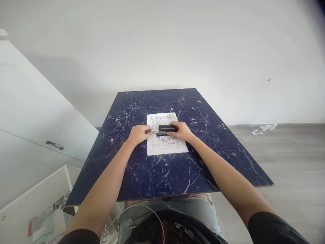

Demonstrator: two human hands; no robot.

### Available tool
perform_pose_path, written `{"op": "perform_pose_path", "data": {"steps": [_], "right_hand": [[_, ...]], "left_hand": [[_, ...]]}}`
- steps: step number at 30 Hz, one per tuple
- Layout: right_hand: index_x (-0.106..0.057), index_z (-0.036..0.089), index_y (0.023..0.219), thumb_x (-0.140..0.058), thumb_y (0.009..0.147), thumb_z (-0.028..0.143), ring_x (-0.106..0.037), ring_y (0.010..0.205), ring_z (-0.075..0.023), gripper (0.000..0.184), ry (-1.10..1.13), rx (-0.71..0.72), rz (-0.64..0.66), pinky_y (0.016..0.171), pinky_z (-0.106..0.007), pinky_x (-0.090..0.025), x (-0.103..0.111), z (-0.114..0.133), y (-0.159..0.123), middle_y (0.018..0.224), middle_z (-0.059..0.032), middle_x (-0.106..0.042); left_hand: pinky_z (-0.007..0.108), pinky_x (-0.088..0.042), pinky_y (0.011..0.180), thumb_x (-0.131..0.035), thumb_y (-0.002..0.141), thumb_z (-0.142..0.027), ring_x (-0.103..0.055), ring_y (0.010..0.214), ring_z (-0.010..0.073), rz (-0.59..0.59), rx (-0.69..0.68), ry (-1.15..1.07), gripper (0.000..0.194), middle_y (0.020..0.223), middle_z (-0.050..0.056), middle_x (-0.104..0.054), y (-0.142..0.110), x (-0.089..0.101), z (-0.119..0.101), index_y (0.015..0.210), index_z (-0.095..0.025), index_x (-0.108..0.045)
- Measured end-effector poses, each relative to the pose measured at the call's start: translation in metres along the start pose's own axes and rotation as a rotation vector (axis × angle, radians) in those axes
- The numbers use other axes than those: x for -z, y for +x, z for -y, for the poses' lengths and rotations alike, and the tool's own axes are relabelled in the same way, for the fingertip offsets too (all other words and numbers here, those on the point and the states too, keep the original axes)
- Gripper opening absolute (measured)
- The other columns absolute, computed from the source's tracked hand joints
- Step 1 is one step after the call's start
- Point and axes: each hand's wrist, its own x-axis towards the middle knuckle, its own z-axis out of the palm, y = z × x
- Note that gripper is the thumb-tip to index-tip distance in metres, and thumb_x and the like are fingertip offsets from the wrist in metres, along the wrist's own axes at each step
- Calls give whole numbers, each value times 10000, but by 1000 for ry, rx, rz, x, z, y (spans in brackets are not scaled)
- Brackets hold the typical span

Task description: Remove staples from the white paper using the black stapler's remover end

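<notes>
A black stapler lies over the printed paper, its top arm and base apart at the left end. Wrapped around the stapler's right end is my right hand, thumb below and fingers above. My left hand is closed in a pinch at the stapler's left end, on a thin metal piece that shows between the two black halves. What exactly this piece is, I cannot tell at this size. The paper rests flat on the dark blue marbled table, beneath both hands.
A small dark object lies on the table, behind and right of the paper. White drawers with a black handle stand left, above a white bin holding packets. Clear plastic packaging lies on the floor at right.
</notes>
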Motion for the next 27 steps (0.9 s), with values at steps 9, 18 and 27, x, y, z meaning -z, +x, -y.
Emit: {"op": "perform_pose_path", "data": {"steps": [9, 18, 27], "right_hand": [[-724, 245, 996, -809, 808, 414, -676, 797, -200, 267, 1, -39, 22, 731, -321, -481, 2, 1, 0, 907, -21, -761], [-740, 245, 996, -808, 804, 419, -680, 800, -202, 268, -13, -35, 23, 735, -318, -472, 2, 1, 1, 907, -17, -766], [-752, 254, 1004, -813, 801, 441, -672, 783, -195, 283, -48, -42, 18, 731, -316, -465, 2, 0, 1, 889, -10, -766]], "left_hand": [[280, -411, 631, -704, 913, -368, -647, 685, 160, -27, -45, -4, 170, 759, 10, -738, 1, -6, 0, 820, -235, -758], [278, -410, 635, -700, 920, -358, -642, 681, 154, -34, -63, -2, 165, 763, -2, -736, 3, -9, 0, 823, -234, -749], [284, -418, 631, -652, 942, -341, -649, 703, 165, -43, -96, 40, 198, 764, 9, -730, 6, -16, -6, 802, -225, -731]]}}
